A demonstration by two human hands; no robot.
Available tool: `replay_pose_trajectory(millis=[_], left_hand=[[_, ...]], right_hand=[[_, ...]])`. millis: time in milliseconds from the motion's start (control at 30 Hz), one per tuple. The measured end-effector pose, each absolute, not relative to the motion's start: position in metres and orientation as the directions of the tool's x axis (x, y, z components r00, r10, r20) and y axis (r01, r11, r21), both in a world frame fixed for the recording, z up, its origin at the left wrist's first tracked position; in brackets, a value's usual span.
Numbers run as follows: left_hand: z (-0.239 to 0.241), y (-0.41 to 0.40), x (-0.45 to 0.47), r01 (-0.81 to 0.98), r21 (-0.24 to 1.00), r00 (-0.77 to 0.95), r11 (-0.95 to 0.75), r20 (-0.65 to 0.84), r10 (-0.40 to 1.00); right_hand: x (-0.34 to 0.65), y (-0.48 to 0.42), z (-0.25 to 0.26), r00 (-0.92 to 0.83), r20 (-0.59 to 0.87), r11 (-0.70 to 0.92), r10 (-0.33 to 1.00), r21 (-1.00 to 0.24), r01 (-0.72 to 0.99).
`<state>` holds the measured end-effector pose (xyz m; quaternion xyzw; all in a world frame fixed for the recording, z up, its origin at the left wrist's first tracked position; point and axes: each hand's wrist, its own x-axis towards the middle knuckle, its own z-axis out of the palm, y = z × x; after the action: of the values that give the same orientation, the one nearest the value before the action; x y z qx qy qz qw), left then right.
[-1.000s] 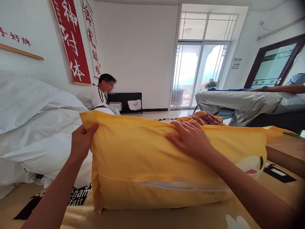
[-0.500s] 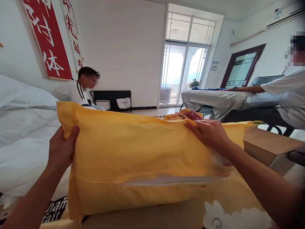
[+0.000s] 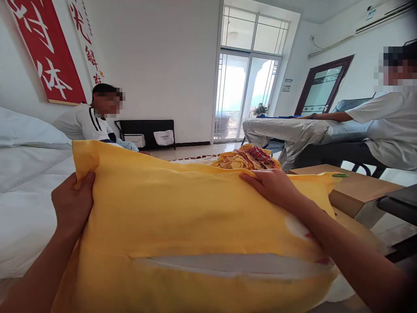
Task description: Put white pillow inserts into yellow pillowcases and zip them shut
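Note:
A yellow pillow (image 3: 182, 208) is held up before me, its broad side facing me. A long slit in its cover gapes across the lower part, and a white inner pillow (image 3: 228, 264) shows through. My left hand (image 3: 73, 202) is closed on the cover's left edge near the upper corner, thumb on the near side. Along the top edge, right of the middle, my right hand (image 3: 275, 184) grips the cloth, its forearm crossing in front of the pillow's right part. The pillow's bottom edge runs out of view.
White bedding (image 3: 29, 208) is heaped at left, where a person (image 3: 94, 117) sits. Crumpled patterned cloth (image 3: 244, 158) lies beyond the pillow. At right are a wooden box (image 3: 355, 182), a plastic-covered table (image 3: 286, 132) and another person (image 3: 394, 117) with an arm on it.
The pillow has come closer and lower, and its slit gapes wider. Both hands have shifted slightly left in view, still gripping the cover.

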<state>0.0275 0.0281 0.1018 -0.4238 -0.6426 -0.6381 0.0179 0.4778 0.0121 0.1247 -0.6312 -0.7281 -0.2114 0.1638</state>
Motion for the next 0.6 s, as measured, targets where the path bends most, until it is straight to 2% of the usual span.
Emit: replay_pose_trajectory(millis=[233,467,600], left_hand=[[0.097,0.033,0.032,0.450,0.870,-0.654,-0.204,0.476,0.588],[0.101,0.027,0.036,0.405,0.907,-0.676,-0.116,0.383,0.630],[0.096,0.029,0.025,0.345,0.924,-0.655,-0.168,0.365,0.662]], right_hand=[[0.481,0.012,0.125,-0.187,0.491,0.139,0.851,0.134,0.981],[0.479,0.013,0.125,-0.219,0.483,0.156,0.848,0.168,0.973],[0.478,0.016,0.125,-0.212,0.458,0.149,0.863,0.170,0.974]])
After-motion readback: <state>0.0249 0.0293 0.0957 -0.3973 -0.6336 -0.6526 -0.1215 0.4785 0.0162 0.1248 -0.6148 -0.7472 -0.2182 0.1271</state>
